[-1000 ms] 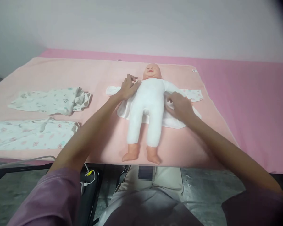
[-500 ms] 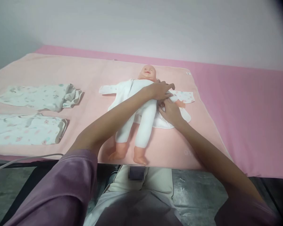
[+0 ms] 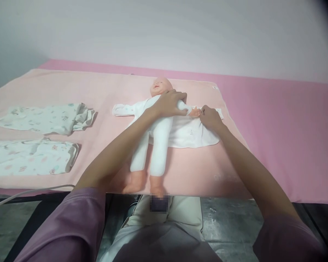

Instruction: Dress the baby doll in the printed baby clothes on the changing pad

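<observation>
A baby doll (image 3: 160, 153) in white leggings lies on its back, tilted to the left, head toward the wall. My left hand (image 3: 169, 103) is closed around its shoulder and upper arm on the right side. Beside the doll, a white baby shirt (image 3: 191, 133) is spread out partly under its body; its patterned sleeve (image 3: 123, 110) covers the arm at left. My right hand (image 3: 211, 117) is closed at the doll's bare hand (image 3: 195, 112), over the shirt's other sleeve. Its fingertips pinch by the doll's fingers; whether they hold cloth or the doll's hand is unclear.
Two folded patterned baby garments, an upper one (image 3: 43, 118) and a lower one (image 3: 30, 157), lie at left on the peach blanket (image 3: 104, 145). A pink cover (image 3: 278, 145) extends to the right. A pale cable (image 3: 30, 193) crosses the front left edge. A wall stands behind.
The doll has shifted left and tilted, and its right-side arm now points outward. My left hand has moved slightly left onto the shoulder; my right hand has moved right to the doll's hand.
</observation>
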`<control>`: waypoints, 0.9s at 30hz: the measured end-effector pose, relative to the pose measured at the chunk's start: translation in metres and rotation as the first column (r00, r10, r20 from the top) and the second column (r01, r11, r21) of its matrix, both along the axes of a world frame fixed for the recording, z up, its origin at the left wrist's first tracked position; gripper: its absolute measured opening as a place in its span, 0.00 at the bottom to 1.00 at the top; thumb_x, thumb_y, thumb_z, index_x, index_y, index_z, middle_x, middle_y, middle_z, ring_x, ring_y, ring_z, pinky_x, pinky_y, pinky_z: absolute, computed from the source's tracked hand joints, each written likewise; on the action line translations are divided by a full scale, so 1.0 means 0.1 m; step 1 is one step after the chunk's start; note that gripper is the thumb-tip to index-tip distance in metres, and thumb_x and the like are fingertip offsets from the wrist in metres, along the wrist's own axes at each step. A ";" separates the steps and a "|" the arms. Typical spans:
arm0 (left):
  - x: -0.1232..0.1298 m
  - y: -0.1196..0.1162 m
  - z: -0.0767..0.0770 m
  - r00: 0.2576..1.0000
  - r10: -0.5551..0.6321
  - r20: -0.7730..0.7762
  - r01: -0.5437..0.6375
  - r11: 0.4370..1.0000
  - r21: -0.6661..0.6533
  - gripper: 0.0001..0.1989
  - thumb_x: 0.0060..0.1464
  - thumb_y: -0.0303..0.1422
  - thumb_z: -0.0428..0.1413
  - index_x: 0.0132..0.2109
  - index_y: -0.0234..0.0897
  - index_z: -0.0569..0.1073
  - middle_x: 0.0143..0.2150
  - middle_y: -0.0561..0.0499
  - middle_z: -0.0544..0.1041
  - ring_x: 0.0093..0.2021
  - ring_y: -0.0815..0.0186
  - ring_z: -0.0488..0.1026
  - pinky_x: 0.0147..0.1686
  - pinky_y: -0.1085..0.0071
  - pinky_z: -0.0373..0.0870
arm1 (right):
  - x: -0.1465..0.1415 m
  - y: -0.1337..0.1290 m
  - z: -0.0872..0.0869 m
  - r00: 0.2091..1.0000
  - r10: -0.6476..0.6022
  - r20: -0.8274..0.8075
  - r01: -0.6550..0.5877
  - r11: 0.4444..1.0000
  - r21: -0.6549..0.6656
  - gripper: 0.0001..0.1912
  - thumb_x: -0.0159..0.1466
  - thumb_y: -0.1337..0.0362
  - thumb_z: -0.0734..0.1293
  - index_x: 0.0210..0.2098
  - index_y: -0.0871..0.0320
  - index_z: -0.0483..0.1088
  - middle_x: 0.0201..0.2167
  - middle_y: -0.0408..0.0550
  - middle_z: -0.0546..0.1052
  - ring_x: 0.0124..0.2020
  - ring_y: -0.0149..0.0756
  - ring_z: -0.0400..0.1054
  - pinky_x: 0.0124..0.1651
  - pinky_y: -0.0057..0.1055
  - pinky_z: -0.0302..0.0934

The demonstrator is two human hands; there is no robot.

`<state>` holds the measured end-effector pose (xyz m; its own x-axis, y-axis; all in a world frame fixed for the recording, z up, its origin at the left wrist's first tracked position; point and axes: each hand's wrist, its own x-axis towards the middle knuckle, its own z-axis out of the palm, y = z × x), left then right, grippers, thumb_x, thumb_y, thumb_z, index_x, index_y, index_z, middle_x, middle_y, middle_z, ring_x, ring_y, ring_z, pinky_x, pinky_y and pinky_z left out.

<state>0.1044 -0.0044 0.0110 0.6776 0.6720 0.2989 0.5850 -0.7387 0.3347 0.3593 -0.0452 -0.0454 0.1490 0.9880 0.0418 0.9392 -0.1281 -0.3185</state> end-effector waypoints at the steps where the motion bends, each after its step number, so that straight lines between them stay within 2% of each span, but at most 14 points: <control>1: 0.01 0.01 0.00 1.000 -0.017 -0.022 0.016 1.000 -0.015 0.14 0.63 0.46 0.64 0.48 0.42 0.80 0.47 0.43 0.84 0.56 0.43 0.77 0.62 0.50 0.66 | 0.05 0.01 0.03 0.999 -0.014 -0.044 0.014 1.000 0.020 0.12 0.81 0.54 0.61 0.44 0.53 0.68 0.45 0.62 0.82 0.47 0.57 0.76 0.48 0.43 0.65; 4: 0.10 0.10 -0.02 0.998 -0.021 -0.066 0.017 0.998 -0.065 0.17 0.68 0.48 0.62 0.53 0.40 0.80 0.52 0.39 0.85 0.61 0.40 0.76 0.65 0.48 0.66 | 0.12 -0.01 0.12 0.992 0.011 -0.126 0.006 0.992 0.127 0.13 0.81 0.54 0.59 0.40 0.51 0.63 0.40 0.55 0.80 0.41 0.51 0.73 0.44 0.40 0.60; 9: 0.27 0.33 -0.11 0.992 0.113 -0.056 -0.117 0.991 -0.068 0.20 0.77 0.46 0.56 0.64 0.38 0.78 0.64 0.33 0.82 0.67 0.38 0.74 0.69 0.44 0.65 | 0.16 -0.13 0.11 0.987 0.136 -0.089 -0.111 0.962 0.248 0.15 0.81 0.50 0.60 0.39 0.50 0.61 0.33 0.51 0.75 0.36 0.49 0.69 0.40 0.40 0.56; 14: 0.41 0.36 -0.21 0.980 0.192 -0.041 -0.192 0.981 0.010 0.21 0.77 0.47 0.60 0.64 0.38 0.78 0.62 0.32 0.82 0.66 0.39 0.75 0.68 0.45 0.68 | 0.14 -0.13 0.08 0.983 0.165 -0.076 -0.139 0.953 0.268 0.21 0.80 0.42 0.61 0.38 0.50 0.64 0.28 0.48 0.71 0.32 0.48 0.65 0.39 0.40 0.58; 17: 0.44 0.31 -0.17 0.987 0.122 -0.100 -0.128 0.991 -0.049 0.26 0.74 0.49 0.61 0.67 0.35 0.76 0.56 0.31 0.84 0.60 0.39 0.79 0.65 0.45 0.71 | -0.03 -0.04 0.14 0.971 0.201 -0.133 -0.158 0.947 0.280 0.20 0.81 0.44 0.61 0.38 0.50 0.66 0.29 0.49 0.73 0.34 0.48 0.68 0.41 0.40 0.59; 20: 0.23 0.31 -0.11 0.998 -0.050 -0.044 0.043 0.987 -0.153 0.24 0.76 0.46 0.56 0.70 0.39 0.75 0.55 0.36 0.86 0.56 0.45 0.82 0.65 0.49 0.74 | -0.20 0.02 0.22 0.976 0.178 -0.129 -0.136 0.951 0.278 0.16 0.81 0.50 0.62 0.39 0.51 0.67 0.32 0.51 0.75 0.37 0.50 0.69 0.44 0.42 0.61; 22: -0.01 0.32 -0.09 0.991 -0.118 0.061 0.126 0.980 -0.155 0.23 0.77 0.43 0.50 0.69 0.41 0.76 0.61 0.38 0.85 0.62 0.48 0.81 0.68 0.50 0.74 | -0.29 0.04 0.26 0.987 0.141 -0.076 -0.118 0.962 0.247 0.13 0.80 0.54 0.63 0.40 0.52 0.68 0.33 0.53 0.75 0.37 0.52 0.69 0.45 0.43 0.62; 24: -0.22 0.31 -0.11 0.981 -0.111 0.160 0.132 0.984 -0.123 0.23 0.77 0.41 0.46 0.67 0.40 0.77 0.67 0.38 0.82 0.68 0.49 0.78 0.72 0.51 0.72 | -0.43 0.06 0.27 0.994 0.111 -0.021 -0.103 0.969 0.224 0.11 0.79 0.56 0.64 0.41 0.53 0.70 0.34 0.55 0.76 0.38 0.54 0.69 0.47 0.45 0.63; 27: -0.41 0.26 -0.17 0.962 -0.022 0.274 0.043 0.997 -0.069 0.24 0.80 0.44 0.43 0.66 0.39 0.76 0.69 0.36 0.80 0.70 0.50 0.76 0.74 0.51 0.71 | -0.70 0.10 0.23 0.992 0.125 0.001 -0.122 0.969 0.214 0.10 0.79 0.57 0.64 0.43 0.54 0.72 0.36 0.59 0.77 0.41 0.57 0.70 0.49 0.47 0.65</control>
